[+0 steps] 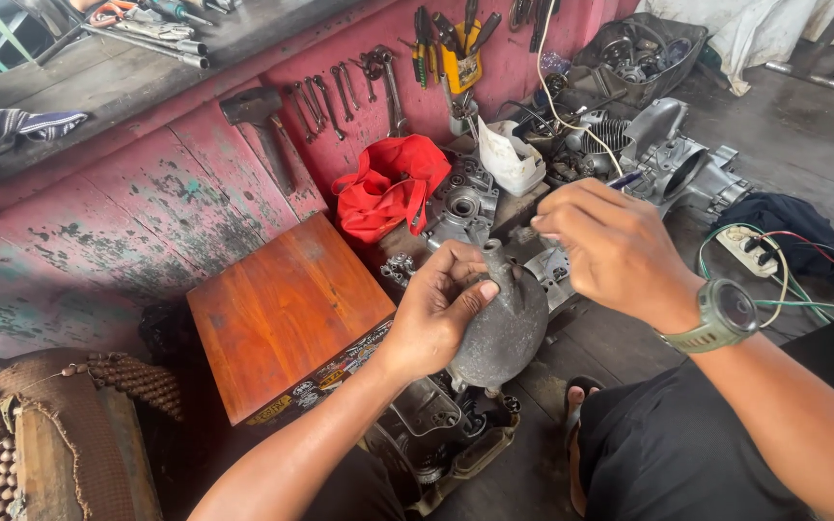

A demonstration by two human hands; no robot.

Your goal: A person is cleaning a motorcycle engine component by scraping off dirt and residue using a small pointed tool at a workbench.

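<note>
My left hand [436, 309] is wrapped tight around a grey metal engine cover [506, 328] held over my lap beside the wooden box [282, 314], while my right hand [610, 246] pinches at its neck.

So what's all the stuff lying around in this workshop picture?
grey metal cover: one, dull grey, rounded, held in the left hand
wooden box: one, orange-brown, on the floor left of the hands
red cloth bag: one, red, against the pink wall
hammer: one, dark head, leaning on the wall
spanners: several, steel, hanging on the wall
engine casings: several, silver-grey, on the floor beyond the hands
white container: one, white, beside the casings
power strip: one, white, with cables, on the right
wristwatch: one, olive green, right wrist
left hand: gripping the cover
right hand: fingertips pinched together above the cover
</note>
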